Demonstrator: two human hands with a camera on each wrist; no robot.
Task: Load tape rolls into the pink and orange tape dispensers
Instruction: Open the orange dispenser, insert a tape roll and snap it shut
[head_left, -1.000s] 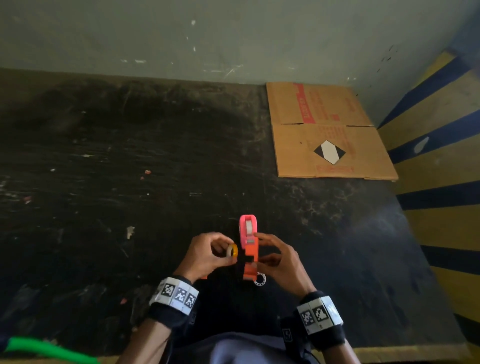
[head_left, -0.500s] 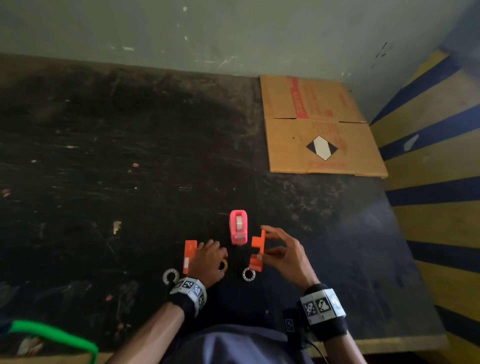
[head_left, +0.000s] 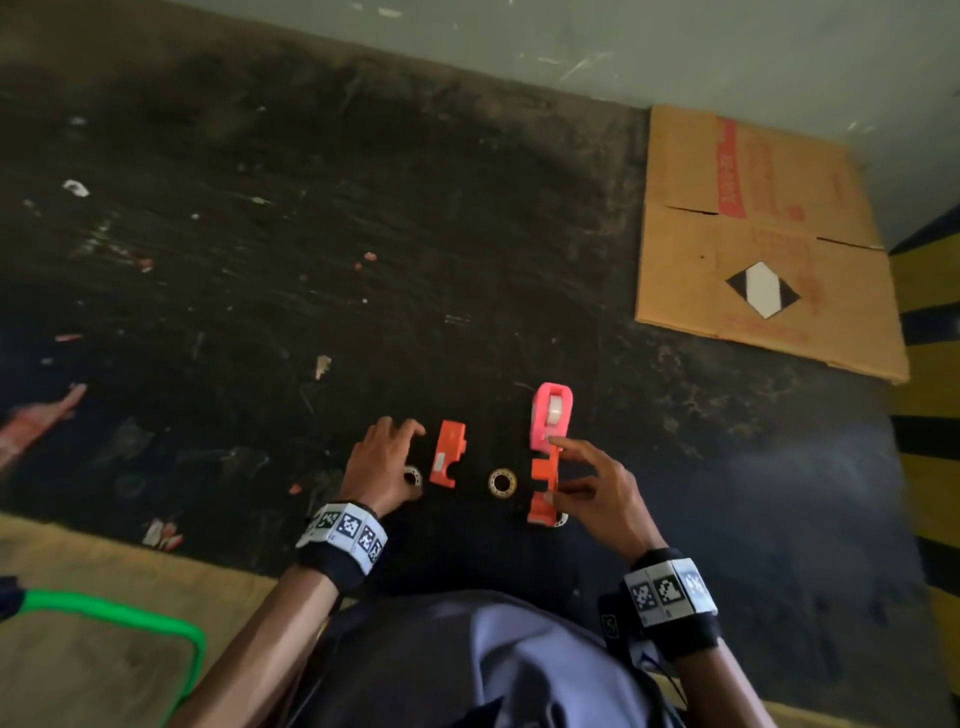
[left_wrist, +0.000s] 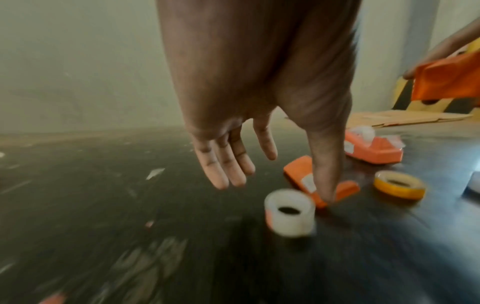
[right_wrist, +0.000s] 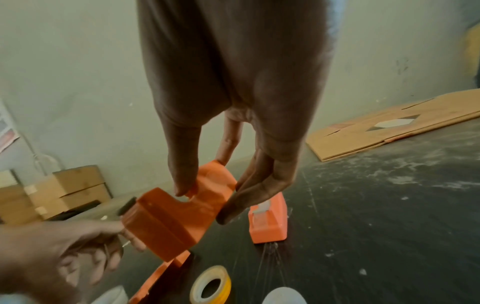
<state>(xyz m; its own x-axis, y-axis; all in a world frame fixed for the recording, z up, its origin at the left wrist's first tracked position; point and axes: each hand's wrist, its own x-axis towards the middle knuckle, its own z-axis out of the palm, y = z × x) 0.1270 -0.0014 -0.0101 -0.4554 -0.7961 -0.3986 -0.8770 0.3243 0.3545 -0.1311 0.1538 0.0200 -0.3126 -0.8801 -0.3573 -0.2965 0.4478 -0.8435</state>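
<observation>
The pink dispenser stands on the dark floor with a clear roll in it. The orange dispenser is in two halves. One half lies flat on the floor. My right hand pinches the other half between thumb and fingers, just above the floor. A yellow tape roll lies between the two halves. My left hand hovers with straight fingers over a clear tape roll and holds nothing. Another whitish roll lies under my right hand.
A flattened cardboard box lies at the far right against the wall. Yellow and black stripes mark the right edge. A green hoop sits at the near left. Small scraps litter the floor. Stacked cartons stand by the wall.
My left hand has let go of the yellow roll and moved left to the clear roll. My right hand still holds its orange half. The head view has tilted down.
</observation>
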